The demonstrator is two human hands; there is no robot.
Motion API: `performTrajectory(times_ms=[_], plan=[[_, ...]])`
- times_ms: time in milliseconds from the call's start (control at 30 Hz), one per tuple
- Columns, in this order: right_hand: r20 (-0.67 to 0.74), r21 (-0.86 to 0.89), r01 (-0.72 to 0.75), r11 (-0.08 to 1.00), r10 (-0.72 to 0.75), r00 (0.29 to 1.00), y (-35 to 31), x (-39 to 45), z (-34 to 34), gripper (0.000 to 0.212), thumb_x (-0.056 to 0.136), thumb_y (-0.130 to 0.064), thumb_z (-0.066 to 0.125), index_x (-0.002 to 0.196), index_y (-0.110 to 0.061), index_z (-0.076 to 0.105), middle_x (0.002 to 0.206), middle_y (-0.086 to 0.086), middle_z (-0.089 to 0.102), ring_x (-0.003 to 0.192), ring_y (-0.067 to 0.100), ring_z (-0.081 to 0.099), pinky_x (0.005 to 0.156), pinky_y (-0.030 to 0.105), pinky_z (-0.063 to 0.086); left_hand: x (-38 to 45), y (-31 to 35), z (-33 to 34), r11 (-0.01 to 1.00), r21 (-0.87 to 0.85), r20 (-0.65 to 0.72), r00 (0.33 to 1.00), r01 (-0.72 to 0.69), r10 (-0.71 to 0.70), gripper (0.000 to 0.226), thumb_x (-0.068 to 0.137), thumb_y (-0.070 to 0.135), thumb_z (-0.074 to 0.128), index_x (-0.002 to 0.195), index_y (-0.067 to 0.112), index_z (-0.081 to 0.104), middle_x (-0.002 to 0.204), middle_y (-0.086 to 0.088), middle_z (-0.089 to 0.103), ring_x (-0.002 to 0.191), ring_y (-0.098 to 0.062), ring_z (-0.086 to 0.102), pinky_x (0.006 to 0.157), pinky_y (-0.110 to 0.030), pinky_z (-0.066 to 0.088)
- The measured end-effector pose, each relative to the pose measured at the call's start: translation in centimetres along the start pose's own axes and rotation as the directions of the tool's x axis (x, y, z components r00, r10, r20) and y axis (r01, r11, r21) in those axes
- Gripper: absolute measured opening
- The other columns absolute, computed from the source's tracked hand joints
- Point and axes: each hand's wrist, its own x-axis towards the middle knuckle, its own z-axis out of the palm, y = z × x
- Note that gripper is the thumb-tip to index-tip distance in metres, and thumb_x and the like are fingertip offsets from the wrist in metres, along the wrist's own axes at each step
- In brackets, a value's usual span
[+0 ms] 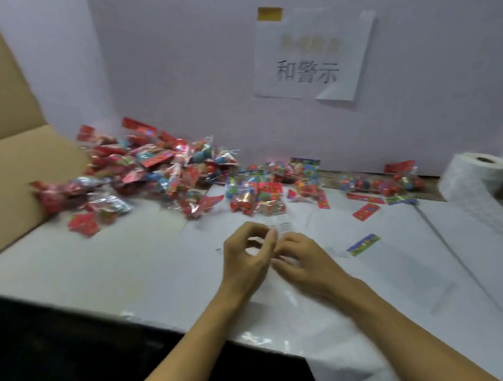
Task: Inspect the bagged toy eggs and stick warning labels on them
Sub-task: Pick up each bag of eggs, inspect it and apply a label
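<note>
1. Stock: the bagged toy eggs (158, 170) lie heaped at the table's (104, 261) far left, beside a cardboard box (18, 158), well apart from both hands.
2. Left hand (244, 259): fingers curled, tips meeting the right hand; whether it pinches anything cannot be told.
3. Label strip (278, 222): small white printed labels, showing just above the fingertips.
4. Right hand (301, 262): curled toward the strip; grip unclear.
5. Step, as judged: freeing one label. Next: fetch a bag, inspect, apply.
</note>
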Motion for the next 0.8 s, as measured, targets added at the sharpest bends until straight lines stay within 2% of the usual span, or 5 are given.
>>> performTrajectory(times_ms=[200,400,567,667,800], plan=[[-0.054,0.156,-0.044,0.987,0.053,0.997,1.6,-0.7,0.1,0.002,0.089,-0.021,0.075,0.087,-0.022,0.076,0.096,-0.014,0.065,0.097,0.007,0.063,0.086,0.024,0.050,4.8,-1.9,0.3,0.971,0.024,-0.083,0.968,0.239,-0.236,0.015,0.095,0.008,0.067,0.091,0.022,0.063,0.093,0.009,0.065,0.088,-0.004,0.062,0.073,-0.013,0.052],[-0.047,0.296,-0.126,0.947,0.146,0.988,1.8,-0.6,-0.2,0.004,0.090,-0.015,0.074,0.087,-0.016,0.076,0.095,-0.009,0.068,0.090,0.002,0.064,0.078,0.009,0.046,9.9,-8.0,-5.3,0.671,0.680,-0.136,0.950,0.295,-0.279,0.048,0.092,0.018,0.068,0.140,0.018,0.062,0.149,-0.006,0.052,0.139,-0.029,0.043,0.117,-0.043,0.035],[-0.061,0.333,-0.156,0.930,0.186,0.981,1.6,-0.5,-0.2,0.004,0.090,-0.018,0.074,0.087,-0.017,0.076,0.094,-0.010,0.069,0.089,0.002,0.065,0.078,0.011,0.047,9.0,-9.0,-6.9,0.811,0.535,-0.229,0.965,0.237,-0.131,0.027,0.093,0.015,0.071,0.118,0.004,0.076,0.120,-0.011,0.072,0.123,-0.038,0.057,0.109,-0.046,0.041],[-0.092,0.408,-0.183,0.894,0.240,0.967,1.6,-0.5,-0.3,0.007,0.090,-0.017,0.075,0.083,-0.017,0.075,0.089,-0.008,0.071,0.085,0.005,0.067,0.076,0.015,0.051,8.5,-7.7,-6.1,0.915,0.393,-0.235,0.972,0.096,-0.001,0.016,0.095,0.016,0.073,0.105,0.004,0.076,0.107,0.000,0.073,0.104,-0.006,0.061,0.095,-0.037,0.050],[-0.143,0.410,-0.205,0.889,0.284,0.948,1.9,-0.6,-0.5,0.015,0.091,-0.020,0.074,0.076,-0.019,0.073,0.081,-0.008,0.070,0.076,0.008,0.066,0.069,0.017,0.049,8.3,-5.9,-4.6,0.977,-0.019,-0.234,0.949,0.212,-0.210,0.020,0.100,0.023,0.066,0.083,0.013,0.072,0.075,0.000,0.071,0.068,-0.009,0.065,0.063,-0.022,0.054]])
